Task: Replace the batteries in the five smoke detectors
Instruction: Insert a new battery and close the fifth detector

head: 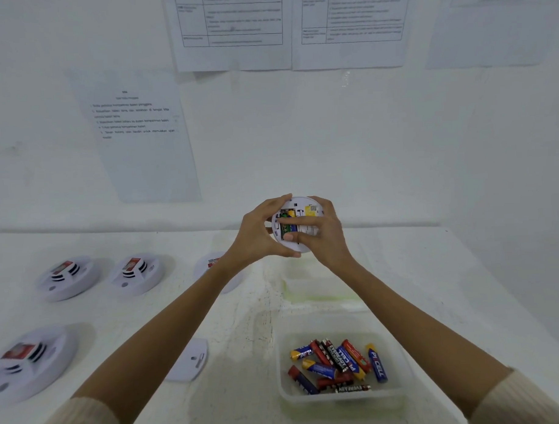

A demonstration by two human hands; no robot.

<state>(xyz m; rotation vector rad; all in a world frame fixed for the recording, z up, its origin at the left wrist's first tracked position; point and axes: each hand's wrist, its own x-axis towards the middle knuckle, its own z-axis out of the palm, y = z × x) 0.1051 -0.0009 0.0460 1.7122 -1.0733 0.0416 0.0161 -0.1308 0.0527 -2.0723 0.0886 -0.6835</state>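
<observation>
Past the battery tub, left hand and right hand hold the smoke detector between their grips.

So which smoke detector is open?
The detector gripped by left hand and right hand: back uncovered, batteries showing. The other four on the table lie face up.

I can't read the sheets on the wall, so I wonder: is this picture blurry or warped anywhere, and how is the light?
Head view: wide-angle warp stretches the forearms; wall sheets soft, text unreadable; lower-left detector smeared near the edge; light flat, cool, shadows faint; labels on the batteries in the tub legible; held detector fairly sharp.
</observation>
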